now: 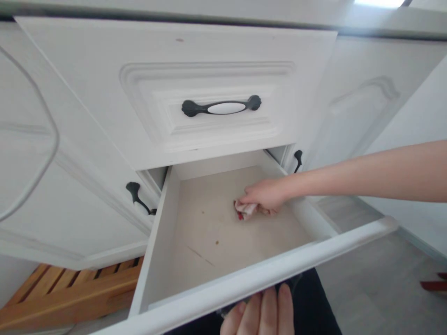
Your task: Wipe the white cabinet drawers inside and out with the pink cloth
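Observation:
A white drawer (195, 195) stands pulled out, its pale bottom marked by a few brown specks and a thin scratch-like line. Inside it, toward the right, my right hand (268, 193) is closed around a crumpled pinkish-white cloth (247, 210) with red parts. The cloth is pressed against the drawer bottom. At the outer side of the drawer front, my left hand (260, 311) has its fingers curled on the dark drawer handle (295, 281), which is mostly hidden by the fingers and the front edge.
Above is a shut drawer with a black and white handle (223, 108). Cabinet doors with black handles (139, 197) flank the open drawer. A slatted wooden piece (70, 293) sits low on the left. A white cable (52, 135) hangs at the left. Grey floor (377, 279) shows at right.

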Demonstrator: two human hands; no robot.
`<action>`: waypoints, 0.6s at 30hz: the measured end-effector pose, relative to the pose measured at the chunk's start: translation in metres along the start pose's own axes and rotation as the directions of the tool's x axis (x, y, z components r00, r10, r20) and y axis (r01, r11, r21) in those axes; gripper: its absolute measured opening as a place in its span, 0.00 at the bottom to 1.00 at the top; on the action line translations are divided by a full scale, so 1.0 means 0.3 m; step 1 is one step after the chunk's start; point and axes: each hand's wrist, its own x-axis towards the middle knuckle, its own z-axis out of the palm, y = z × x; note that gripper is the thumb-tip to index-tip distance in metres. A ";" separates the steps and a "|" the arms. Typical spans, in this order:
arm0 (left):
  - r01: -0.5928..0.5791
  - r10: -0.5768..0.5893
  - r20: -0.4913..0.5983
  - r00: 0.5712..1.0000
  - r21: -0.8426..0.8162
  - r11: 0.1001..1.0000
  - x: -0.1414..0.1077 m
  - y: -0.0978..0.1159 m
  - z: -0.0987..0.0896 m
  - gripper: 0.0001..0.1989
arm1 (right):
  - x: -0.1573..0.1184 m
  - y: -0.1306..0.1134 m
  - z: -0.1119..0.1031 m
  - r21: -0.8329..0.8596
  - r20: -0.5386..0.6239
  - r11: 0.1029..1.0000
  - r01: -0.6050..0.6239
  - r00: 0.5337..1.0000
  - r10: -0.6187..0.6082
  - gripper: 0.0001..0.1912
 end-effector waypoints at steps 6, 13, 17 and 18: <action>-0.139 0.139 0.007 0.990 -0.070 0.988 0.011 -0.047 -0.028 0.10 | -0.082 -0.157 0.015 0.410 0.223 0.896 0.168 0.935 -0.277 0.16; -0.203 0.221 0.178 0.959 -0.112 0.973 -0.022 -0.069 -0.094 0.12 | 0.063 -0.225 -0.121 0.868 -0.266 0.409 0.283 0.959 -0.098 0.16; -0.198 0.216 0.185 0.959 -0.112 0.974 -0.021 -0.067 -0.093 0.12 | 0.239 -0.368 -0.134 0.902 -0.431 0.084 0.424 0.897 0.097 0.15; -0.214 0.231 0.187 0.955 -0.111 0.971 -0.019 -0.071 -0.092 0.12 | 0.277 -0.407 -0.123 0.901 -0.434 0.059 0.430 0.889 0.145 0.15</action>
